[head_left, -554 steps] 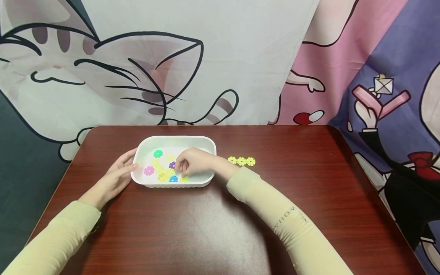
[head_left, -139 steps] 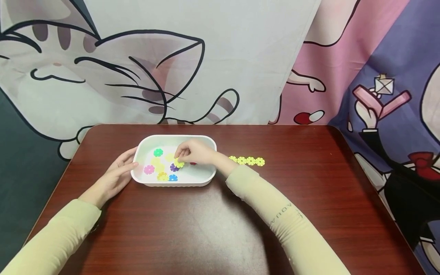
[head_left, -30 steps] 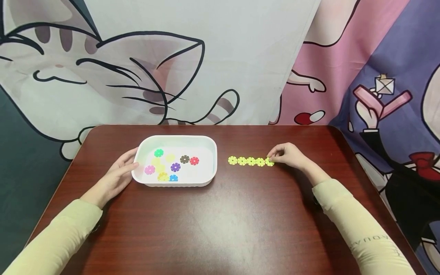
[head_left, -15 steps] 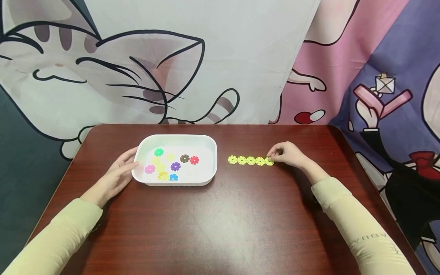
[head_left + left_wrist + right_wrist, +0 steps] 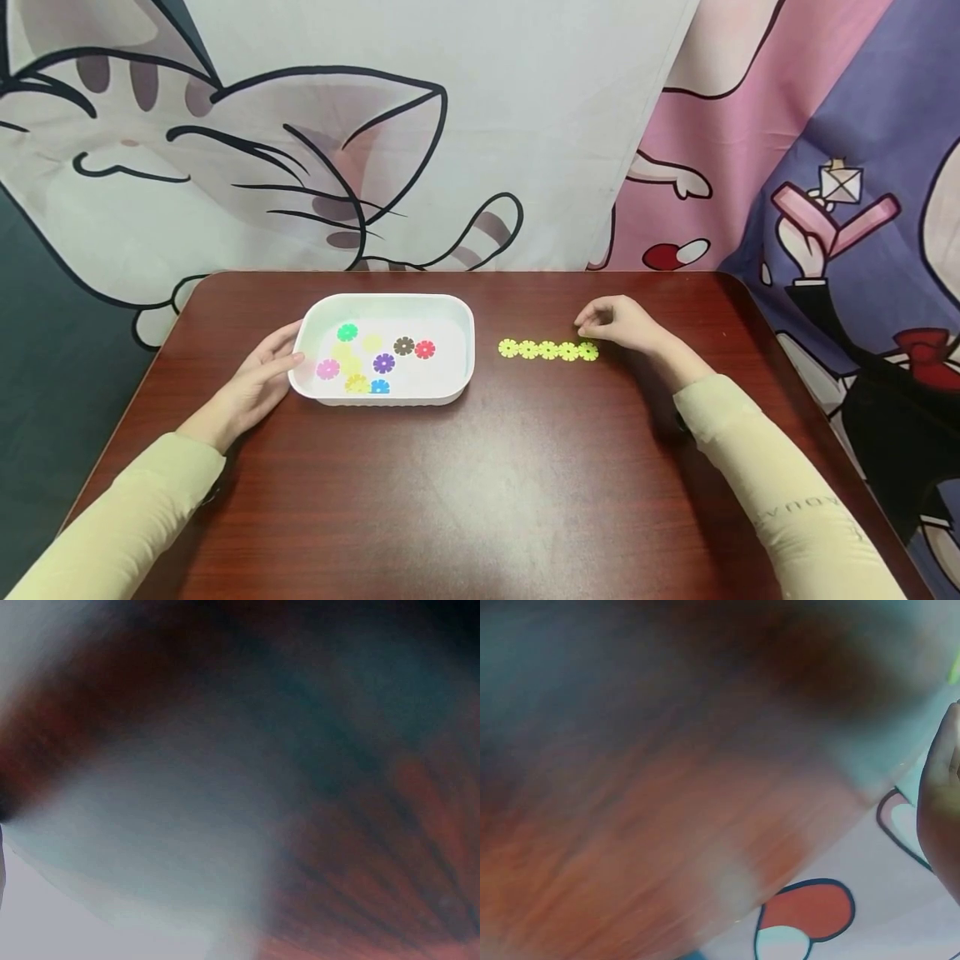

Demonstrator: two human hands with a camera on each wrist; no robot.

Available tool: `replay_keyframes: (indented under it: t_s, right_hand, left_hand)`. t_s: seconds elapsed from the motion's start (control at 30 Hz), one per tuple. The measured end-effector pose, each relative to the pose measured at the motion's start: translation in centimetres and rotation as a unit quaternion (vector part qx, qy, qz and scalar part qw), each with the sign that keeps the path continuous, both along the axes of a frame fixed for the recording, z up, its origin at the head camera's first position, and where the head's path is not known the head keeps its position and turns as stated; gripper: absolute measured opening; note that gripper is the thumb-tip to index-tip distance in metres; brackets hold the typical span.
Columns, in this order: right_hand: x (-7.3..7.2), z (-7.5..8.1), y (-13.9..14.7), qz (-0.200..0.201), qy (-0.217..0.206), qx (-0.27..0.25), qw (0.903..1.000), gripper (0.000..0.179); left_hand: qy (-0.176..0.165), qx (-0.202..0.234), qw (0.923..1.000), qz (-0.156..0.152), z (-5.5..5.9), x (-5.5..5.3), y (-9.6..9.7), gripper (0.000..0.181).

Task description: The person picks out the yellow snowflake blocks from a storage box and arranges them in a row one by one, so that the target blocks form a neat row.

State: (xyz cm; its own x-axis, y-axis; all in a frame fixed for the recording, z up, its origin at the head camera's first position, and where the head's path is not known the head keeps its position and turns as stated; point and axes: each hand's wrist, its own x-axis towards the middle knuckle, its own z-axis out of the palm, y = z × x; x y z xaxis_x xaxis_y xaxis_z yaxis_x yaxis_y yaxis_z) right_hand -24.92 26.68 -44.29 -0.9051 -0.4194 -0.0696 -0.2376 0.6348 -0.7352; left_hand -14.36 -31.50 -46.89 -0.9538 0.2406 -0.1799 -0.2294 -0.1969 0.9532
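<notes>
Right hand (image 5: 618,323) has lifted, fingers narrowly parted; left hand (image 5: 255,379) grips white tray (image 5: 444,379) of flower discs (image 5: 383,363)

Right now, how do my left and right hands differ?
Your left hand holds the tray, its thumb on the rim; your right hand holds nothing that I can see. The left hand is at the tray's left end, the right hand by the right end of the yellow row. Both come out of pale sleeves.

Glossy reddish-brown table (image 5: 465,508), white cat-print cloth (image 5: 525,125), pink-and-purple cartoon cloth (image 5: 787,133) behind
</notes>
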Motion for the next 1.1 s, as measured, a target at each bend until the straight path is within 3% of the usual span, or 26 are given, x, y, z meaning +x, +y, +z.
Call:
replay_keyframes:
  t_s: [0.53, 1.1]
  right_hand:
    - [-1.0, 2.1, -6.5, 0.031, 0.024, -0.029, 0.9988, 0.010]
    - [-0.7, 4.6, -14.3, 0.077, 0.030, -0.087, 0.9927, 0.011]
  left_hand:
    - [-0.006, 0.005, 1.0000, -0.001, 0.0, -0.1, -0.1, 0.058]
    - [0.001, 0.010, 0.9999, -0.005, 0.0, -0.1, -0.1, 0.055]
